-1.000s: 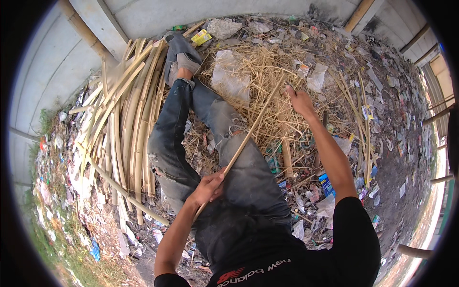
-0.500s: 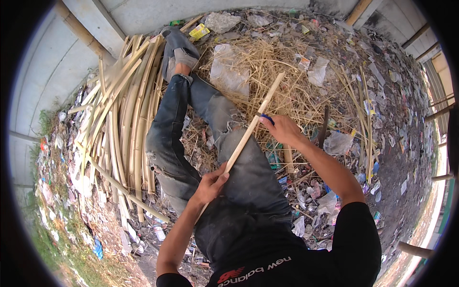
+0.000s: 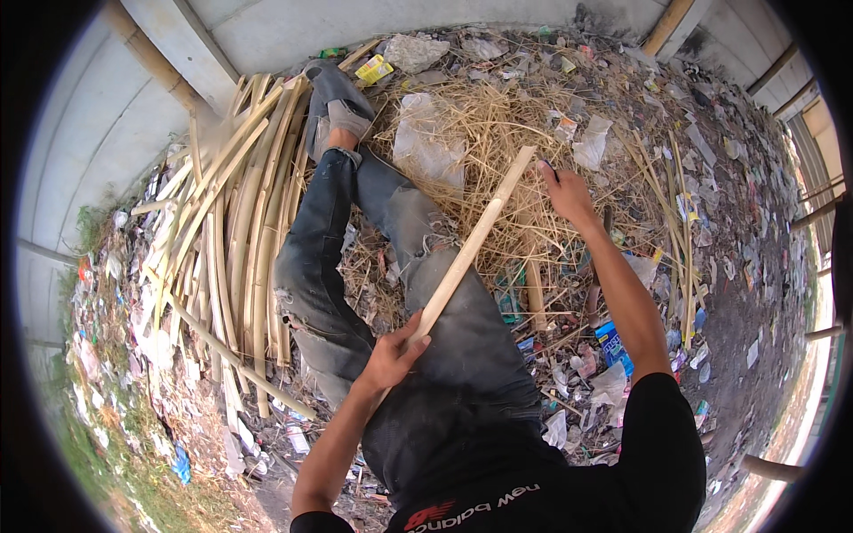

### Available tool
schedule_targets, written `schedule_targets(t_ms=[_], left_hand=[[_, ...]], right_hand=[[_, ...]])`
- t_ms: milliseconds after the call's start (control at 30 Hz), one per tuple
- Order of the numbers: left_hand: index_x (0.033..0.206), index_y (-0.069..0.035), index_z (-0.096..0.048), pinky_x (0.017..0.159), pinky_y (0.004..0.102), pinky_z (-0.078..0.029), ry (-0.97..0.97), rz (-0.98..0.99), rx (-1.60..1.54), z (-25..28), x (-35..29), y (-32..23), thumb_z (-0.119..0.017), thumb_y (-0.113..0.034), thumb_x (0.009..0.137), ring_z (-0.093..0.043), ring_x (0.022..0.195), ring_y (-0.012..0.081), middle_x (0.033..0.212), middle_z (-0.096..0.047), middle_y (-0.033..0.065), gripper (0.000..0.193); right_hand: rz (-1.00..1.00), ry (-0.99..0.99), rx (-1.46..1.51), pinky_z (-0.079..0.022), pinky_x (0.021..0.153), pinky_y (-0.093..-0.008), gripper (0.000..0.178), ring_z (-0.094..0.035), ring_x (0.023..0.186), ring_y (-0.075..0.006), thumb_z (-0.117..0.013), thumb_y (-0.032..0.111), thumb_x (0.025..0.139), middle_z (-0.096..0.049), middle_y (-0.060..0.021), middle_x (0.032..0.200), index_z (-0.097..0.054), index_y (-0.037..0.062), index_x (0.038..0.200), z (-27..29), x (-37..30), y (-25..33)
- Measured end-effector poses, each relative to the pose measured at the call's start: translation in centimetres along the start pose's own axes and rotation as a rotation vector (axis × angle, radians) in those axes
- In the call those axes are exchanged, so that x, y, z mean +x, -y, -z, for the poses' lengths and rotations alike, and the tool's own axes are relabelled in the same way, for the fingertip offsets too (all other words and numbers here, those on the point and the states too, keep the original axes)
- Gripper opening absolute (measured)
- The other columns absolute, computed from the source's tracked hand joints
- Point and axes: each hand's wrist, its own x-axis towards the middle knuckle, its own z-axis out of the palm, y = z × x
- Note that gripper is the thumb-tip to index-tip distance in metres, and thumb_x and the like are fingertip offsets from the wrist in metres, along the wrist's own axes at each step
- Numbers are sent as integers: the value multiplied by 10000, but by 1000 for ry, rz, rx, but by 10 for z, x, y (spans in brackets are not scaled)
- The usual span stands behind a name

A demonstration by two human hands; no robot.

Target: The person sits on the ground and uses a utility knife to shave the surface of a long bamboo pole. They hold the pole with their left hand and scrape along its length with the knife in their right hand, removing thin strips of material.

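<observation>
A long, pale split bamboo strip (image 3: 475, 246) slants across my right thigh, its far end raised over the straw. My left hand (image 3: 392, 358) is closed around its lower part, near my lap. My right hand (image 3: 569, 194) is closed on a small dark blue tool, which looks like a knife (image 3: 549, 170). It is just right of the strip's far end and apart from it. Most of the knife is hidden by the fingers.
Long bamboo strips (image 3: 240, 231) are piled to the left of my legs. Thin shavings (image 3: 498, 115) lie in a heap ahead. Scattered litter covers the ground, with a blue packet (image 3: 613, 348) under my right forearm. A pale wall (image 3: 373, 22) runs along the back.
My right hand has moved from the strip's upper part, forward and right past its far end, with the knife. The strip has turned to show a broader face. The left hand keeps its hold.
</observation>
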Motion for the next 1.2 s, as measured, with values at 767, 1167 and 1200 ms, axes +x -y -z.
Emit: schedule_targets(t_ms=[767,1167,1200], left_hand=[[1542,-136,-532,765,508,-587,-155,-11,557,-9,-5,-30,-725,-352,955,-740,822,419,874,-745,218,654],[1550,-170,-527,749,496,-602,-203,-101,677,-9,-11,-19,-745,-360,937,-741,781,388,868,-749,171,678],[1552,-172,-524,745,496,-603,-208,-102,678,-11,-14,-17,-747,-360,935,-741,777,386,870,-750,169,682]], right_hand=[[188,307,-148,-534,622,-536,762,-669,632,-450,-447,630,1065,-642,-220,623,-674,-19,737,-58,-89,46],[149,133,-144,-526,653,-538,719,-686,681,-442,-451,597,1072,-664,-216,663,-696,-1,756,-35,-60,22],[219,201,-121,-527,658,-536,706,-683,686,-453,-466,594,1069,-668,-219,673,-695,3,756,-40,-82,41]])
